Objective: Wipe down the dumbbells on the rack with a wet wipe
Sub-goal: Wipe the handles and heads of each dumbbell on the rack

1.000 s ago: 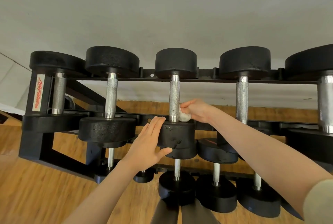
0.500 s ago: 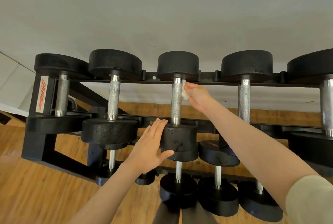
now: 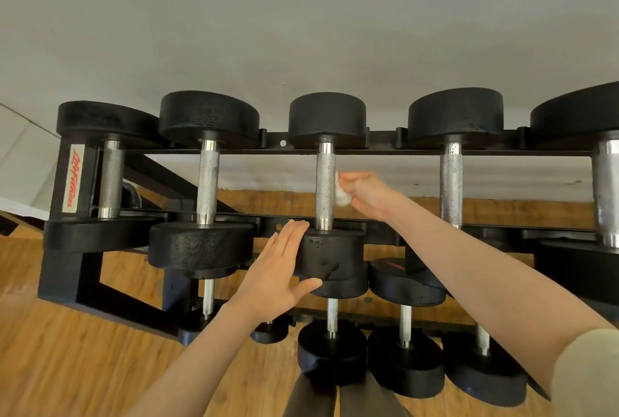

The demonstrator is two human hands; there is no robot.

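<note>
Since half a second back, the right hand (image 3: pixel 363 193) has slid down from the top of the middle dumbbell's (image 3: pixel 326 188) handle to about halfway, and it's still got the wet wipe (image 3: pixel 341 193) bunched up in curled fingers, pressed against the right side of that knurled steel bar. Left hand (image 3: pixel 279 271) hasn't really budged: fingers straight and together, palm flat against the left side of that dumbbell's near black head, thumb hooked under the front edge, gripping nothing.

That dumbbell sits 3rd from the left on the top tier of the black rack (image 3: pixel 72 249), near head toward the camera, far head up by the gray wall (image 3: pixel 301 14). 2 dumbbells sit to its left and 2 to its right on the same tier. Below it, a lower tier holds smaller dumbbells (image 3: pixel 405 336), right under and to the right. A white label with red lettering is on the rack's left post. Wood floor (image 3: pixel 67 366) shows under the rack.
</note>
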